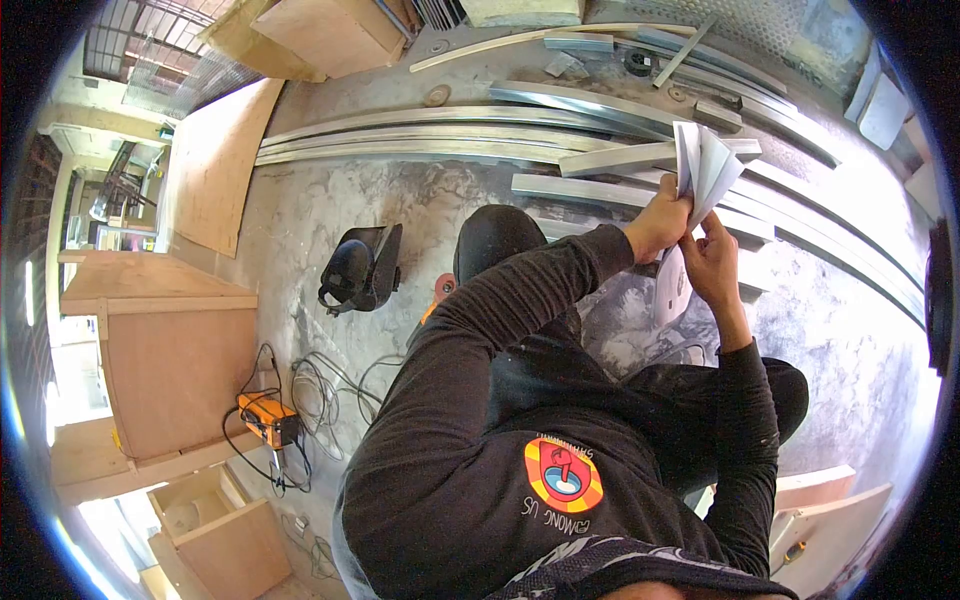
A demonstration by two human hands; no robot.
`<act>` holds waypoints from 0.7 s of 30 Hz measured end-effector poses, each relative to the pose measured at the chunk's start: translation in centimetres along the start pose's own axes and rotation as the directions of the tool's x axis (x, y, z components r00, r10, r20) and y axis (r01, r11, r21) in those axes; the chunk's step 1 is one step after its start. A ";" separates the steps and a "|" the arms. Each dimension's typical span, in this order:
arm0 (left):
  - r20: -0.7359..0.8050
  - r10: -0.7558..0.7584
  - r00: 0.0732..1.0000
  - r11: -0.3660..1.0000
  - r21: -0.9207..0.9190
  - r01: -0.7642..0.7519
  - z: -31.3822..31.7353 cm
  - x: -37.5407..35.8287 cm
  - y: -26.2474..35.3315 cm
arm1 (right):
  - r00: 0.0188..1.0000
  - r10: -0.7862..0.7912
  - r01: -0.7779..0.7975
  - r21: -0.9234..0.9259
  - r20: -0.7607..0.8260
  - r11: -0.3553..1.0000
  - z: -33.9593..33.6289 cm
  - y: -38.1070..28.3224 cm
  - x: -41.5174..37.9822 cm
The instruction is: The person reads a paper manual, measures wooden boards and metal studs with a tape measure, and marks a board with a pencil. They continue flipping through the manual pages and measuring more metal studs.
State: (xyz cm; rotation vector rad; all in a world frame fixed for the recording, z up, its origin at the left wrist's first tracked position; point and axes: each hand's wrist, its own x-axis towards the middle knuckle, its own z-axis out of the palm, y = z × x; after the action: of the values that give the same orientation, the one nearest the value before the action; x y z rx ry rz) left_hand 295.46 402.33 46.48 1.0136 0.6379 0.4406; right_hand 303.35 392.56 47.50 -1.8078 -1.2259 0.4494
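My left hand (pixel 661 219) is wrapped round the lower end of a white paper booklet (pixel 712 175), whose leaves stand up and fan apart. Just beside it, my right hand (pixel 712 258) pinches the bottom of the leaves between thumb and fingers. Below the hands, a pale sheet (pixel 672 288) with a small mark hangs over the floor between my knees. Behind the booklet lie silver metal tubes (pixel 610 160), partly covered by it.
A black welding mask (pixel 362 268) rests on the concrete floor to the left. Nearer me stands an orange welding machine (pixel 267 418) with coiled cables (pixel 318 392). Wooden boxes (pixel 180 370) line the left side. A tape roll (pixel 637 63) lies among the far metal lengths.
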 end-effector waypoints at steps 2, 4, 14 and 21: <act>-0.004 0.009 1.000 1.000 -0.001 -0.009 -0.2 0.3 -0.3 | 1.000 0.005 -0.005 0.017 0.011 1.000 0.0 0.1 0.1; -0.004 0.009 1.000 1.000 -0.003 -0.009 -0.3 0.4 -0.4 | 1.000 0.014 -0.015 0.031 0.018 0.999 0.0 0.1 0.1; -0.004 0.012 1.000 1.000 0.007 -0.012 -0.4 0.6 -0.5 | 0.996 0.060 -0.058 -0.019 0.068 0.998 -0.3 -0.2 0.3; -0.017 0.008 1.000 1.000 0.012 -0.008 -0.6 0.4 -0.1 | 0.999 0.044 -0.045 0.022 0.031 0.999 -0.1 -0.4 0.6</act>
State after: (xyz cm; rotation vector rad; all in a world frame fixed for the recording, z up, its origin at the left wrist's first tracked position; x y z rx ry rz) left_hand 295.40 402.88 46.04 1.0246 0.6524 0.4536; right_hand 303.44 393.09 48.00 -1.8181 -1.1985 0.5160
